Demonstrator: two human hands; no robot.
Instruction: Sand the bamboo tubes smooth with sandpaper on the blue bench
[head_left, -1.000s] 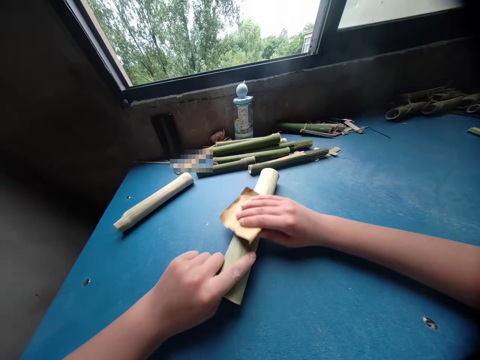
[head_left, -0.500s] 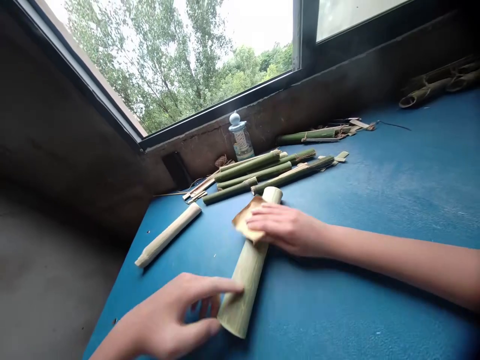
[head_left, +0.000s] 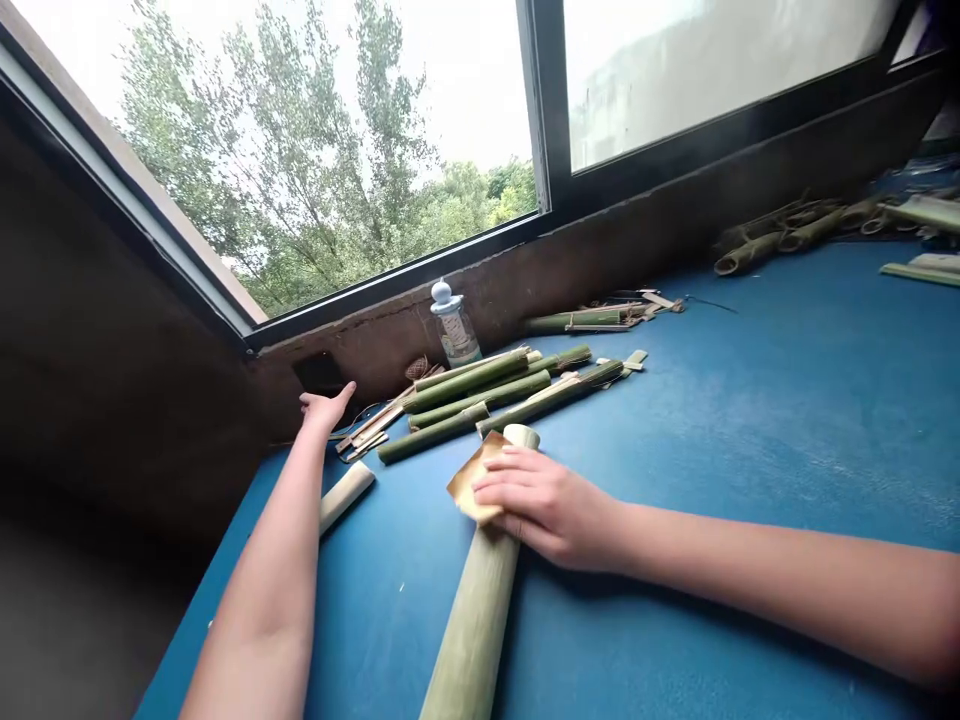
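Note:
My right hand (head_left: 544, 505) presses a sheet of sandpaper (head_left: 463, 484) around the upper part of a pale, peeled bamboo tube (head_left: 476, 610). This tube lies lengthwise before me, its near end cut off by the bottom of the view. My left hand (head_left: 327, 408) is stretched far forward, thumb and fingers apart, with nothing seen in it. It is close to a dark, flat rectangular object (head_left: 316, 373) leaning at the wall; whether it touches that is unclear. Under my left forearm, partly hidden, lies a second pale bamboo piece (head_left: 347, 494).
Several green bamboo lengths (head_left: 480, 395) and thin split strips (head_left: 375, 425) lie at the back of the blue table (head_left: 675, 460). A jar with a light blue lid (head_left: 454, 325) stands behind them under the window. More bamboo tubes (head_left: 750, 254) are piled at the far right.
My left hand has left the near end of the bamboo tube and reached forward to the wall. My right hand stays on the sandpaper. The view has shifted up and to the right.

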